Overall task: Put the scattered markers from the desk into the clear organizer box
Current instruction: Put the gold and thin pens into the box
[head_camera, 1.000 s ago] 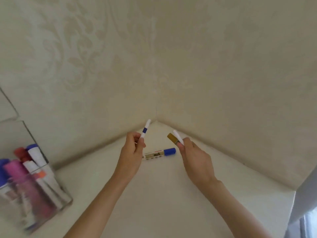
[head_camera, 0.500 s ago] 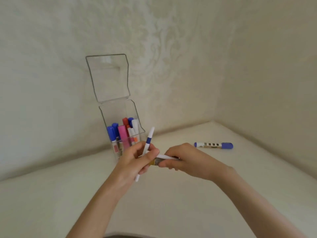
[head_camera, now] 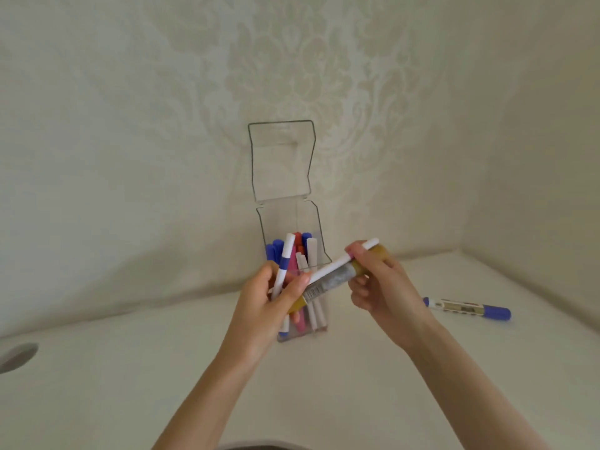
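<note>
The clear organizer box (head_camera: 319,222) stands upright against the wall with its lid (head_camera: 281,160) flipped up; several blue, red, pink and white markers stand inside. Just in front of it, my left hand (head_camera: 269,303) holds a thin white pen with a blue band (head_camera: 283,266) upright. My right hand (head_camera: 376,284) grips a gold-capped marker (head_camera: 337,279) and a thin white pen (head_camera: 341,263) together, tilted; their lower ends touch my left thumb and fingers. A blue-capped marker (head_camera: 467,308) lies on the desk to the right.
The cream desk (head_camera: 130,368) fits into a corner of patterned wallpaper walls. A grey round cutout (head_camera: 16,355) sits at the desk's left edge.
The view swung left, bringing the box to the centre. Both hands came together in front of the box, and the gold marker and white pen now reach my left hand.
</note>
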`<state>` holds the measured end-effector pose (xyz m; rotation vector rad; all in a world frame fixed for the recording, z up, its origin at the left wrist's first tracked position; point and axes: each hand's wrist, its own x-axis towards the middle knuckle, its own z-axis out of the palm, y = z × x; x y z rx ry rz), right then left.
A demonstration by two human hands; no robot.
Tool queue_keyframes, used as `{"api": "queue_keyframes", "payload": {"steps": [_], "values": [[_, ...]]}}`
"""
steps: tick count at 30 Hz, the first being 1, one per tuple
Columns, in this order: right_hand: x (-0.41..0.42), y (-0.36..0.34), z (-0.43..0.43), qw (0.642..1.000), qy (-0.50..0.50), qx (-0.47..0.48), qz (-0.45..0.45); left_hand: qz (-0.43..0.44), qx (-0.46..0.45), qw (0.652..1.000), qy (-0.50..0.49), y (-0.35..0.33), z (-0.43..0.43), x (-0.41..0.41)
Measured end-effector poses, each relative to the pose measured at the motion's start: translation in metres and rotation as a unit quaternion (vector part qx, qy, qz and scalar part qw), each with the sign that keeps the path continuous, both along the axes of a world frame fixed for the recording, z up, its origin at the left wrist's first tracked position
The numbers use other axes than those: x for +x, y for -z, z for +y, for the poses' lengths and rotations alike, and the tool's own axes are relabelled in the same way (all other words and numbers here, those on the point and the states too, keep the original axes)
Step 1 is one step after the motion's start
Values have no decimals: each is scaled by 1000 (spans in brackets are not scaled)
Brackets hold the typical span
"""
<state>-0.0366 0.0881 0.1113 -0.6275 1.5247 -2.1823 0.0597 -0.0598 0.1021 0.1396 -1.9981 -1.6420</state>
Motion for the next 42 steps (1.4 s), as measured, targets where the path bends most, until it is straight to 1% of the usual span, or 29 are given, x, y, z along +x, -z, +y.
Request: {"api": "queue_keyframes", "payload": {"steps": [2, 4, 7, 10, 11, 13, 15, 18, 20, 21, 22, 23, 25, 27, 29, 32, 34, 36, 39, 42], "values": [[-2, -11, -12, 999, 26, 4, 24, -33, -44, 998, 32, -7, -7, 1], [-5, -26, -24, 998, 31, 5, 51, -48, -102, 992, 62, -18, -15, 2], [-11, -56, -36, 993, 11, 17, 116, -41, -209, 976, 38, -36, -31, -7], [-17, -75, -42, 982, 16, 64, 174, -37, -264, 964, 3, -52, -40, -17], [-19, -78, -41, 981, 22, 69, 178, -29, -259, 965, -10, -56, -40, -19], [-26, -81, -37, 983, 42, 52, 171, -10, -213, 977, -23, -65, -35, -22], [-31, -86, -33, 982, 58, 42, 177, -19, -181, 983, -15, -72, -29, -25], [-35, -95, -30, 973, 63, 53, 216, -33, -172, 984, -9, -82, -22, -32], [-39, -99, -28, 968, 80, 60, 231, -29, -184, 982, -42, -84, -21, -38], [-42, -101, -25, 966, 93, 63, 232, -20, -165, 984, -64, -83, -22, -40], [-45, -101, -22, 965, 109, 65, 229, -11, -121, 989, -80, -82, -24, -40], [-47, -101, -18, 964, 127, 68, 224, -3, -56, 995, -83, -80, -26, -41], [-51, -97, -13, 957, 160, 91, 226, 12, 65, 997, -50, -75, -30, -40], [-52, -91, -13, 947, 175, 123, 241, 25, 139, 990, -12, -70, -30, -41], [-51, -87, -15, 938, 179, 146, 259, 36, 181, 983, 4, -67, -27, -45], [-50, -89, -17, 928, 181, 170, 278, 47, 202, 978, 0, -66, -22, -49], [-50, -93, -16, 919, 172, 193, 299, 50, 201, 978, -18, -66, -21, -49], [-48, -97, -15, 909, 154, 218, 321, 55, 182, 981, -39, -66, -21, -48], [-46, -103, -12, 906, 116, 234, 334, 53, 148, 986, -58, -66, -21, -46], [-46, -109, -6, 894, 91, 264, 351, 51, 124, 989, -69, -66, -19, -45]]}}
